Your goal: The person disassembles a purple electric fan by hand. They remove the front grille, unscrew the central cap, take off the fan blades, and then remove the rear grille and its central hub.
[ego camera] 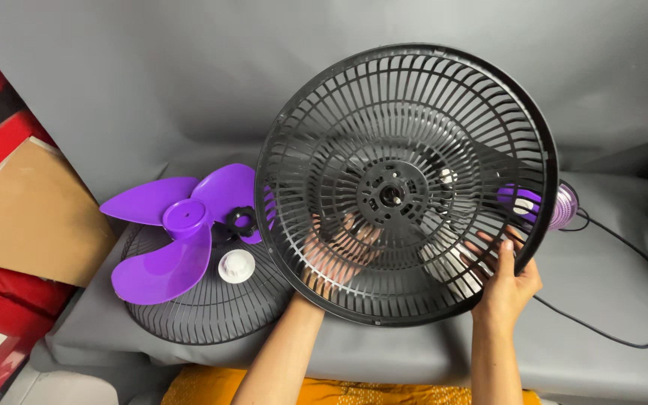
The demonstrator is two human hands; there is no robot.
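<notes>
A large round black fan grille (406,112) is held tilted above the grey surface, with its centre hub facing me. My left hand (335,251) reaches behind its lower part, fingers seen through the ribs. My right hand (505,281) grips its lower right rim. Behind the grille shows the fan's purple and white motor body (560,204). At the left a purple three-bladed fan blade (181,229) lies on a second black grille (204,311), beside a white round cap (235,265) and a small black nut (241,219).
A black power cord (624,337) loops over the grey cloth (609,285) at the right. A brown cardboard box (20,210) and red items (1,300) stand at the left. Orange fabric (324,390) lies at the bottom edge.
</notes>
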